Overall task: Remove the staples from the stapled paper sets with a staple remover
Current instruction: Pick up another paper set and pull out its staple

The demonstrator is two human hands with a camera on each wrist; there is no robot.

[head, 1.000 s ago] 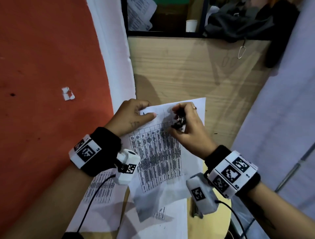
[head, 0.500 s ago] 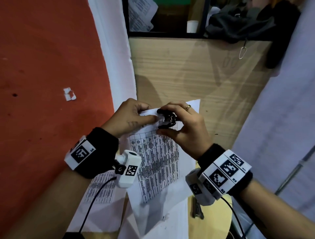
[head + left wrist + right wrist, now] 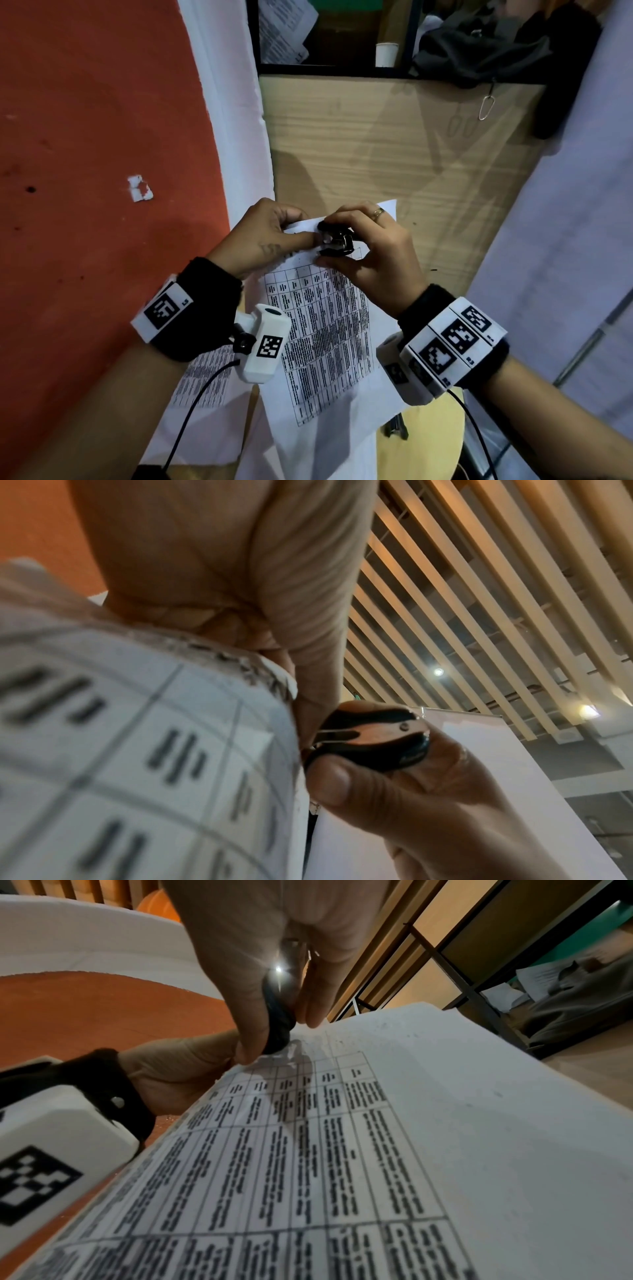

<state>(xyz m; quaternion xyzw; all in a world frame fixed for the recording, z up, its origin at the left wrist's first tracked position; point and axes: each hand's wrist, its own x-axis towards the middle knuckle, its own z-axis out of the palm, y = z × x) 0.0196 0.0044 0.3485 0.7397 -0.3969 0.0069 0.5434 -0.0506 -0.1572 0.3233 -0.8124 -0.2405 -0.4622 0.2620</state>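
A stapled paper set (image 3: 329, 335) printed with a table is lifted off the desk, its top left corner raised. My left hand (image 3: 263, 236) pinches that corner between thumb and fingers. My right hand (image 3: 370, 250) grips a black and metal staple remover (image 3: 337, 240) between thumb and fingers. Its claws point left at the held corner, right beside my left thumb. In the left wrist view the staple remover (image 3: 373, 737) has its metal claws against the edge of the paper (image 3: 154, 750). The staple itself is hidden. In the right wrist view the staple remover (image 3: 279, 1020) touches the page's corner (image 3: 298, 1047).
More printed sheets (image 3: 202, 383) lie under my left wrist. A dark metal tool (image 3: 395, 426) lies on the round yellow surface (image 3: 431, 438) at the bottom. A wooden desk (image 3: 376, 144) stretches behind, with a paper cup (image 3: 386, 54) and dark cloth (image 3: 479, 51) on the shelf. An orange wall (image 3: 85, 137) is on the left.
My right hand turned the staple remover sideways and brought it left to the pinched corner. Both hands and the paper rose slightly.
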